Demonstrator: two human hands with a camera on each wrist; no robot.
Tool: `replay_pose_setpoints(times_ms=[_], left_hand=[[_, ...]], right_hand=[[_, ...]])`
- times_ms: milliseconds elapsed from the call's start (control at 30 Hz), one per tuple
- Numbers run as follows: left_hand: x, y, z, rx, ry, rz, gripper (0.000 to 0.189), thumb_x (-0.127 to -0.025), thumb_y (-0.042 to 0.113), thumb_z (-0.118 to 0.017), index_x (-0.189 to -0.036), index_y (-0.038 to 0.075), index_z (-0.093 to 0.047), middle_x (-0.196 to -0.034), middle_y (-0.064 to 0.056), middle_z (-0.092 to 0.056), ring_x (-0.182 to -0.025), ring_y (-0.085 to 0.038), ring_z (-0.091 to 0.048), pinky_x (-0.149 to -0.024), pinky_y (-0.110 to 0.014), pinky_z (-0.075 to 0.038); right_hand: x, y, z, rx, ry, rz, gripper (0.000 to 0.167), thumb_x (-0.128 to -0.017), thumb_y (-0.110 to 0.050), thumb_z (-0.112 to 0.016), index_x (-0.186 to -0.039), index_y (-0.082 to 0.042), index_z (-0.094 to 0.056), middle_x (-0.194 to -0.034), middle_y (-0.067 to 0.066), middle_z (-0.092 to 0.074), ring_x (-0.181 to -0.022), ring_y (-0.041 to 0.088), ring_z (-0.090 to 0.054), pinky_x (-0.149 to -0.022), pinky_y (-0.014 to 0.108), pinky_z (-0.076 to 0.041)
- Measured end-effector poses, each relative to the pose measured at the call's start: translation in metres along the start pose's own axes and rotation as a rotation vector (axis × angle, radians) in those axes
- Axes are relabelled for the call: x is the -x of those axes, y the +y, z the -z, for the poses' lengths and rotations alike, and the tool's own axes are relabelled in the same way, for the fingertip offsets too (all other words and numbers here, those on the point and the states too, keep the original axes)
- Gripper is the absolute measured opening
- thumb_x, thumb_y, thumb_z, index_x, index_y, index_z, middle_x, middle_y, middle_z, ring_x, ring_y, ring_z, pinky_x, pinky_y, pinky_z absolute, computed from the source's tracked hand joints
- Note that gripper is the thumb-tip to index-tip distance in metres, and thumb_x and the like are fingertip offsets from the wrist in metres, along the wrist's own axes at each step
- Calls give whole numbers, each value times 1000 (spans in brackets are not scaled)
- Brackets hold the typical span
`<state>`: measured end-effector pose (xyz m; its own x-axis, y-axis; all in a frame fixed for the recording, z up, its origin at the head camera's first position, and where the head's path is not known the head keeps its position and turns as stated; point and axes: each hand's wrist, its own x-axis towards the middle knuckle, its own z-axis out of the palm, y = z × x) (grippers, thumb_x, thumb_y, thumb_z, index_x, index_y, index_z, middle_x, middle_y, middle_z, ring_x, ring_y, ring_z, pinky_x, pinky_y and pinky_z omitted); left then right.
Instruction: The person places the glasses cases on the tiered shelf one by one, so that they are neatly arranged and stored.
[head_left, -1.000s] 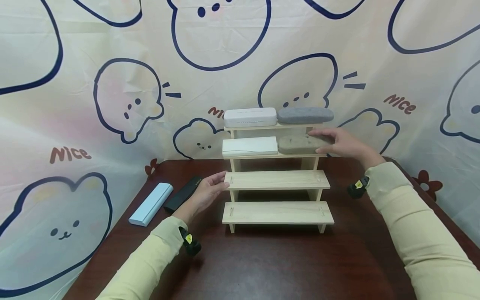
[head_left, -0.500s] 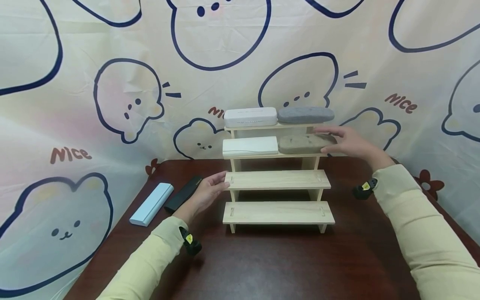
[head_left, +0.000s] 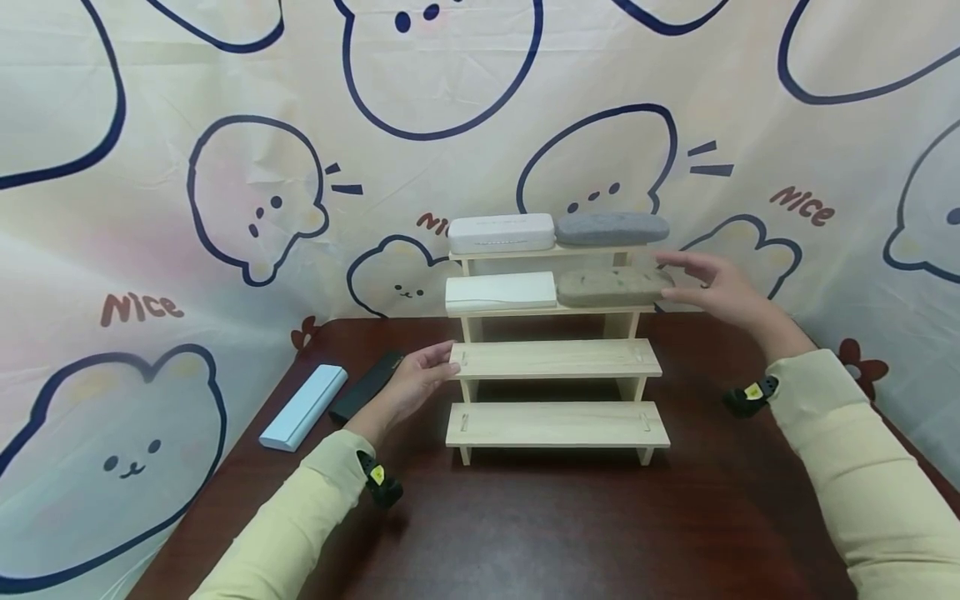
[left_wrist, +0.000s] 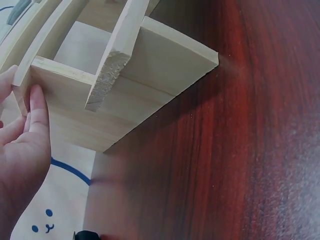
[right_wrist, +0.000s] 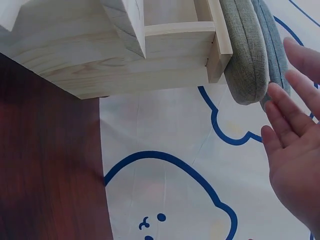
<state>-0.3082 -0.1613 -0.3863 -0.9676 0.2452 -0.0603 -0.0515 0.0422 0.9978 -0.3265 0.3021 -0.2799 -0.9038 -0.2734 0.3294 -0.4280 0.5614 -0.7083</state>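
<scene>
A four-step... wooden display stand [head_left: 555, 359] stands on the table, seen in the head view. My left hand [head_left: 408, 385] pinches the left end of its second step from the bottom, thumb and fingers on either side of the board [left_wrist: 22, 90] in the left wrist view. Beside the right end of a greenish-grey fabric glasses case [head_left: 615, 287] is my right hand [head_left: 720, 292], fingers spread and holding nothing. That case lies on the third step next to a white glasses case [head_left: 500, 291]. Above them, the top step bears another white case [head_left: 501, 234] and a blue-grey case [head_left: 611, 228].
Left of the stand, a light blue glasses case [head_left: 303, 408] and a black case [head_left: 367, 387] lie on the dark wood table [head_left: 555, 533]; my left hand partly covers the black one. A printed cloth [head_left: 420, 75] hangs behind.
My right hand has let go of the greenish-grey glasses case and drawn off to the right. The case stays on the third step; my left hand keeps its hold.
</scene>
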Motion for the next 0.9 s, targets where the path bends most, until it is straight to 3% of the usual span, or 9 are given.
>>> replay_pose_setpoints(times_ms=[433,633,733,900], left_hand=[[1,4,-2,42,4,5,57,-94,16,-66,-145,5,-43,-141,-14,-48,-124,-24,-53,-103,-34,-41],[4,3,-3,-27,12,5,62,-93,22,-67,-147,8,-40,-140,-12,-49,-124,-24,-52,-105,-37,-39],[7,3,-2,-74,20,2,63,-92,27,-69,-147,13,-42,-139,-9,-50,-123,-24,-53,-106,-40,-38],[13,1,1,-151,53,-8,65,-89,34,-70,-146,18,-43,-136,-5,-53,-123,-25,-52,-107,-50,-35]], right_hand=[[31,5,-1,-44,102,-122,65,-93,-35,-66,-149,-14,-39,-150,14,-39,-137,39,-32,-105,63,-28],[45,9,-7,-68,127,-130,64,-95,-35,-63,-151,-18,-36,-150,12,-39,-133,35,-39,-103,55,-36],[52,13,-8,-66,121,-155,63,-96,-35,-61,-151,-20,-35,-150,12,-40,-131,34,-42,-101,45,-43],[62,19,-12,-101,109,-187,64,-96,-38,-60,-152,-21,-34,-148,12,-41,-127,25,-46,-87,14,-44]])
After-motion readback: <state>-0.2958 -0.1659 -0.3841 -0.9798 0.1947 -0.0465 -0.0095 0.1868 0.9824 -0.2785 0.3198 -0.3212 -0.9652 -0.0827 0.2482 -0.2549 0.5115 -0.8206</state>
